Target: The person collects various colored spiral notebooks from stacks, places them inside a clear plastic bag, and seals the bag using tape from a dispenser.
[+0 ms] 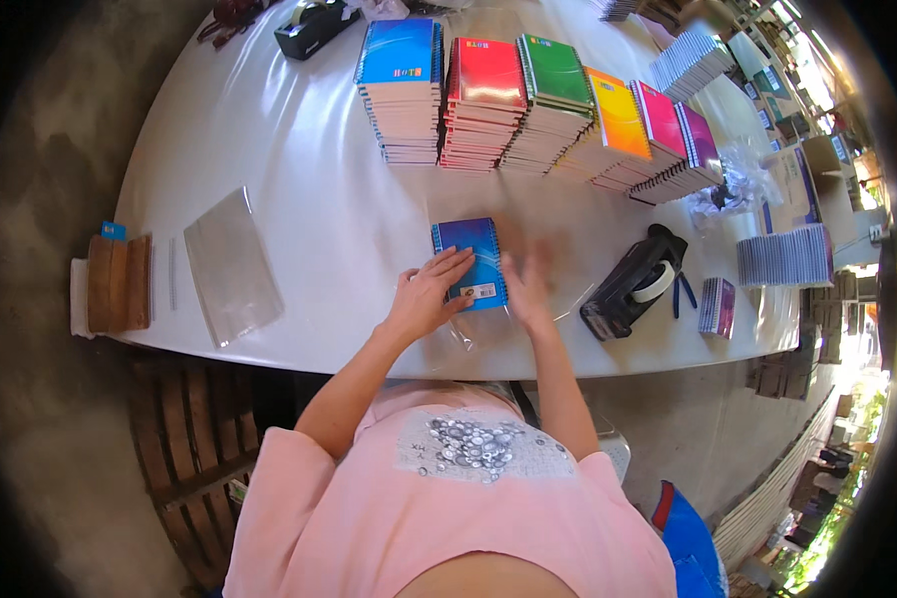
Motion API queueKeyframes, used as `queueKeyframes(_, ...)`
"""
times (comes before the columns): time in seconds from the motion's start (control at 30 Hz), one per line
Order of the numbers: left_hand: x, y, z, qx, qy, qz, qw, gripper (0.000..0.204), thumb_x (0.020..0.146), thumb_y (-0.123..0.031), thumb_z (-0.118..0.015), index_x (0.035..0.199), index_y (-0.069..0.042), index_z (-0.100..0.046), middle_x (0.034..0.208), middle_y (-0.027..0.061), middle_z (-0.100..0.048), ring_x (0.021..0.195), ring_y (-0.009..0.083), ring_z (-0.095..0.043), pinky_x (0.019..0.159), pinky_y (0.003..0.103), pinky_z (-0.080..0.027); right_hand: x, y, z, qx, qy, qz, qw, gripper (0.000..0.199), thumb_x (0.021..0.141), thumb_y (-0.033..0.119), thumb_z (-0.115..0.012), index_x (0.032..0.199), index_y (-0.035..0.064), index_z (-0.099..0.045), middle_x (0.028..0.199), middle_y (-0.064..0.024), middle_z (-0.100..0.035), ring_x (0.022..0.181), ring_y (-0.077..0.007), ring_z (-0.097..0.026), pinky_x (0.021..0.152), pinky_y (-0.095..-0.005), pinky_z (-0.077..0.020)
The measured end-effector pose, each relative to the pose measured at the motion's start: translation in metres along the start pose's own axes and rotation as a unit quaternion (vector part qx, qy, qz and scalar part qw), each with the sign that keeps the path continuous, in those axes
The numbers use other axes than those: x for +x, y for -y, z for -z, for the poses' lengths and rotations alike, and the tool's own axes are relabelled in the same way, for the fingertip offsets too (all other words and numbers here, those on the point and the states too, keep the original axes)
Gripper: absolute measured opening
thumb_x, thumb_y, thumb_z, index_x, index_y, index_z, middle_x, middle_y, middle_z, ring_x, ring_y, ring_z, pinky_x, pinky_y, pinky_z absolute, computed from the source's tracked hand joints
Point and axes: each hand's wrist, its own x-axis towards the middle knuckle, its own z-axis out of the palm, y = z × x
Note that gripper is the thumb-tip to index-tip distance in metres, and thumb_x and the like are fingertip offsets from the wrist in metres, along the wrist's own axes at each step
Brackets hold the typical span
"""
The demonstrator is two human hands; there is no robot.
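Observation:
A blue spiral-bound notebook (pixel 480 244) with a barcode label lies in front of me near the table's front edge. My left hand (pixel 431 291) rests on it, fingers stretched flat over the cover and thumb near the label. Just beside the notebook's right edge is my right hand (pixel 528 284); motion smears its fingers, so I cannot make out their shape. Clear plastic film shows around the notebook's lower end. Farther back stand stacks of spiral notebooks with blue (pixel 401 55), red (pixel 487 72), green (pixel 556 68), yellow (pixel 620 112), pink (pixel 660 120) and purple (pixel 701 137) covers.
A black tape dispenser (pixel 628 289) stands to the right, beside dark-handled pliers (pixel 684 293) and a small notebook stack (pixel 718 307). Clear plastic sheets (pixel 231 267) lie at left, near a wooden block (pixel 120 283). Another tape dispenser (pixel 314 30) sits far left; crumpled plastic (pixel 733 184) lies right.

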Motion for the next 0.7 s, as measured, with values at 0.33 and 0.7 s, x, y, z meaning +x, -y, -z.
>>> queueKeyframes(0.33, 0.004, -0.009, 0.008, 0.003, 0.033, 0.013, 0.999, 0.064, 0.075, -0.025, -0.069, 0.134, -0.021, -0.042, 0.139, -0.0046, -0.039, 0.13, 0.0189, -0.034, 0.09, 0.051, -0.04, -0.011, -0.054, 0.022, -0.159, -0.227, 0.075, 0.958, 0.07, 0.077, 0.01, -0.067, 0.138, 0.0041, -0.032, 0.129, -0.019, -0.043, 0.12, -0.0285, -0.04, 0.099, -0.0386, -0.032)
queueKeyframes(0.7, 0.021, -0.039, -0.001, 0.085, 0.018, 0.013, 0.996, 0.073, 0.074, -0.014, -0.066, 0.139, -0.027, -0.034, 0.122, 0.0061, -0.045, 0.119, 0.0311, -0.04, 0.073, 0.063, -0.046, -0.024, 0.027, -0.01, 0.042, -0.019, 0.092, 0.995, 0.044, 0.072, -0.006, -0.065, 0.107, 0.0043, -0.04, 0.084, -0.0039, -0.054, 0.07, -0.0081, -0.053, 0.059, -0.0221, -0.0441)
